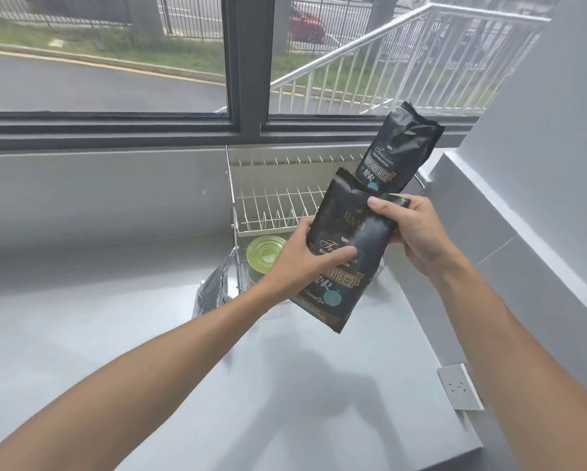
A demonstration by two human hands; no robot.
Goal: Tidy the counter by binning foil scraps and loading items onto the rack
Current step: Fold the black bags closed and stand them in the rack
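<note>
Two black coffee bags are held above the grey counter [115,334]. My left hand [299,256] grips the left edge of the nearer, larger black bag [346,253], thumb across its printed front. My right hand [411,232] holds that bag's upper right corner, and the second black bag [401,147] stands up behind it; whether the right hand also grips it is hidden. A white wire dish rack [275,202] with a chrome frame stands behind the bags under the window. A third dark foil bag [212,290] leans against the rack's left foot.
A green glass bowl [263,253] sits on the rack's lower level. A white wall socket [460,385] is on the right wall, which runs close along the counter's right edge. The window sill [115,130] lies behind the rack.
</note>
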